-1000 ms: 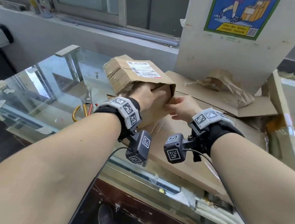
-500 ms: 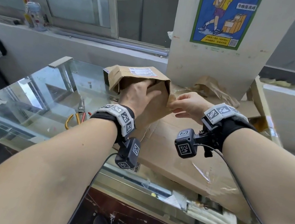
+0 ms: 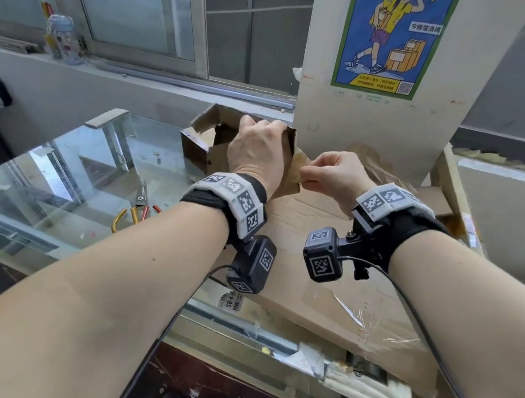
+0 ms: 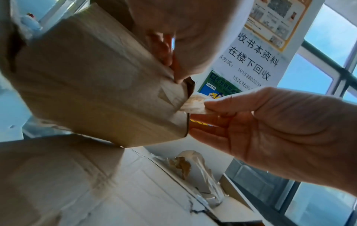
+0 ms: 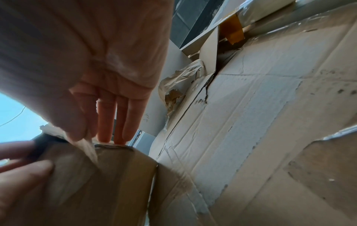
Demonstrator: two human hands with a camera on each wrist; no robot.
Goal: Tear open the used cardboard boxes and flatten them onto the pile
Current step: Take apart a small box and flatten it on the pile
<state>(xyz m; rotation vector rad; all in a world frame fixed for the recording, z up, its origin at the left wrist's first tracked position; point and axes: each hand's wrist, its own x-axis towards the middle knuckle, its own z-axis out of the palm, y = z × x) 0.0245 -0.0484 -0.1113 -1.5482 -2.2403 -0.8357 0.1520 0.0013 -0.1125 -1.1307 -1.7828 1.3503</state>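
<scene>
A small brown cardboard box (image 3: 208, 141) is held tilted above the flattened cardboard pile (image 3: 327, 279), its open side facing up. My left hand (image 3: 262, 129) grips the box's right wall from above, fingers curled over the edge. My right hand (image 3: 306, 175) pinches a strip of peeled tape (image 3: 295, 169) at the box's right corner. In the left wrist view the box (image 4: 86, 84) fills the left, and the right hand (image 4: 270, 130) pinches the crumpled tape (image 4: 193, 104). In the right wrist view the tape (image 5: 86, 146) stretches from my fingers (image 5: 108, 114) down to the box (image 5: 96, 175).
The pile lies on a glass counter (image 3: 85, 169), with pliers (image 3: 137, 212) left of my left wrist. Crumpled brown paper (image 3: 378, 162) lies behind the hands against a white pillar (image 3: 371, 123). A cardboard sheet (image 3: 447, 184) leans at the right. A bottle (image 3: 62, 36) stands on the sill.
The box has been lifted and turned, so its open inside now shows instead of the labelled face. My right hand has drawn a little away to the right with the tape.
</scene>
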